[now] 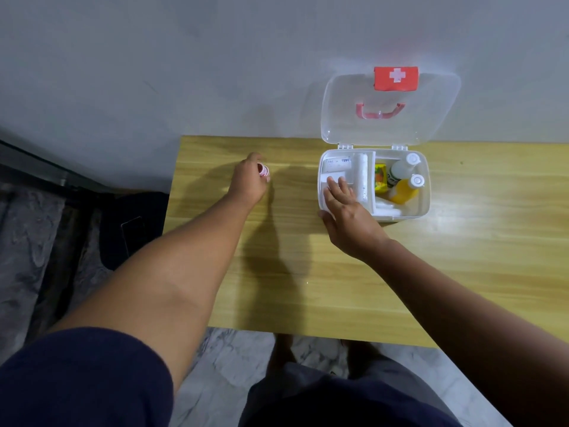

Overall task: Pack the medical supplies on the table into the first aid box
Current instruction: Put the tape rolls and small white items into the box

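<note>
Reaching out over the wooden surface, the left hand has its fingers curled closed around a small red-and-white roll, likely tape. It looks to be the last loose item; nothing else lies on the surface near that hand. Well off to its right, the first aid box sits with its clear lid propped back, apparently against the wall, so both hands can work without holding it up.

Over there the right hand is spread flat, gripping nothing. Its fingertips press on a white packet in the box's left compartment, while the thumb hooks the near rim. My read: it is pushing the contents down to make room and steadying the box as it does.

Just beyond those fingertips lies a flat labelled pack, and beside them to the right a white roll runs along the divider. Further right, two capped bottles, one white and one orange, lie tilted with a yellow packet next to them.

The job looks nearly done. What remains is carrying the small roll across to the box, then closing the lid.
</note>
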